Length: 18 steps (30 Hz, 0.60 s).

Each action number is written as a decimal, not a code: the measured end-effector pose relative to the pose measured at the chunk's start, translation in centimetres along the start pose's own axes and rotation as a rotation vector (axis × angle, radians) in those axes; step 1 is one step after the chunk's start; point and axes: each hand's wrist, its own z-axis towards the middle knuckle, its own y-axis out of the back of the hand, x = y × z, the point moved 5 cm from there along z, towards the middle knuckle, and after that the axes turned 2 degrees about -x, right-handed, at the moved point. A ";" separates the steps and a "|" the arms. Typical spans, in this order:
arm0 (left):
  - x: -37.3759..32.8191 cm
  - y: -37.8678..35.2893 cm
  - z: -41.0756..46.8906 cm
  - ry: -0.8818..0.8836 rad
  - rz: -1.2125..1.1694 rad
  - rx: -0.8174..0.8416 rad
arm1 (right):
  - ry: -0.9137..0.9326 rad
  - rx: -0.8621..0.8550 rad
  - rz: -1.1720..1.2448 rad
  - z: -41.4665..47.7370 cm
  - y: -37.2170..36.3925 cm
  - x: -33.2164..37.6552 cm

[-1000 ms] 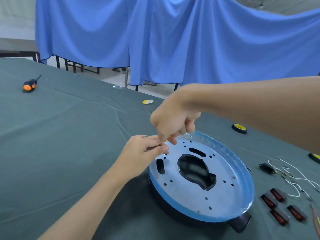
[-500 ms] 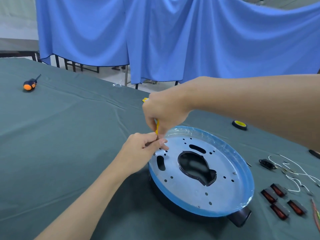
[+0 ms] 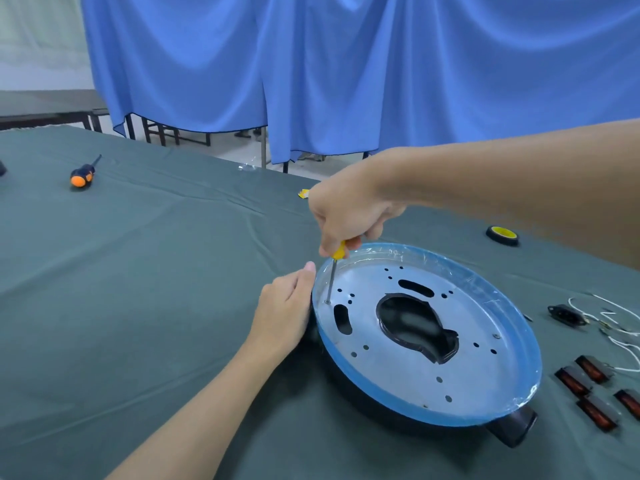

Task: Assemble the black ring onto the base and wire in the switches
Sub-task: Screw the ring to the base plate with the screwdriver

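Fastening, we judge: right hand (image 3: 349, 209) fist-grips screwdriver (image 3: 332, 277) onto screw (image 3: 327, 301) in base (image 3: 415, 379); left hand (image 3: 284, 317) braces its edge, fingers hidden; next, steady downward turning.

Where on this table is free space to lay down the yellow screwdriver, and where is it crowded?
Free: the bare cloth between the orange screwdriver and the left hand, and the near cloth left of the base. Crowded: right of the base, among the red switches, white wires and tape roll.
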 end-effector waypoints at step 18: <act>-0.6 -0.2 0.8 -0.057 0.073 -0.005 | 0.639 -0.302 -0.716 -3.9 -0.7 2.0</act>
